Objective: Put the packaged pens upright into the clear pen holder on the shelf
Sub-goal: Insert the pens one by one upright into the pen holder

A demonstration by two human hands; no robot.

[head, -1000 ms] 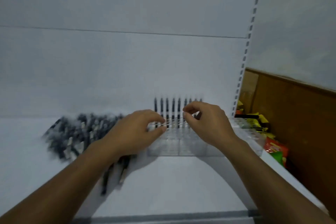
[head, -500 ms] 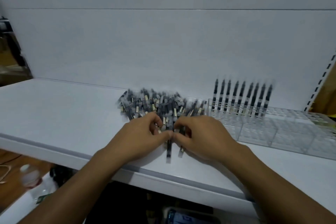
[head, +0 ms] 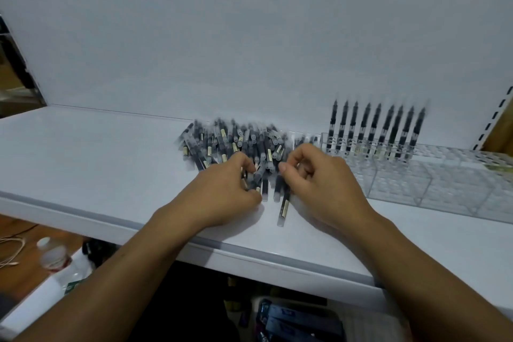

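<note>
1. The packaged pens (head: pixel 236 144), black barrels in clear wrappers with pale labels, lie in a loose heap at the centre of the frame, on the white flat shelf (head: pixel 83 164). None is held above the shelf.
2. One stray wrapped pen (head: pixel 283 208) lies apart from the heap, nearer the shelf's front edge and just below the right hand.
3. The left hand (head: pixel 222 194) is set on the near edge of the heap. Its fingers and thumb are curled round a few pens there, so a hold is judged to be in place.
4. The right hand (head: pixel 319 183) is placed just beside it, thumb and forefinger bent close together over the pens. Whether anything is held between them cannot be told.
5. The clear plastic gridded pen holder (head: pixel 433 180) stands to the right of centre, well apart from both hands. A single row of upright pens (head: pixel 374 130) is seated along its back left edge; the cells in front appear unfilled.
6. Change noted: a second ago both hands were at the holder, fingertips at the upright row. Half a second ago they were already at the heap, and they are there now.
7. Meaning for the task: one placing cycle is judged complete and a fresh pick-up is under way. Most of the heap is yet to be transferred.
8. At the lower left of the frame, below the shelf, a clear water bottle (head: pixel 54 255) is visible.
</note>
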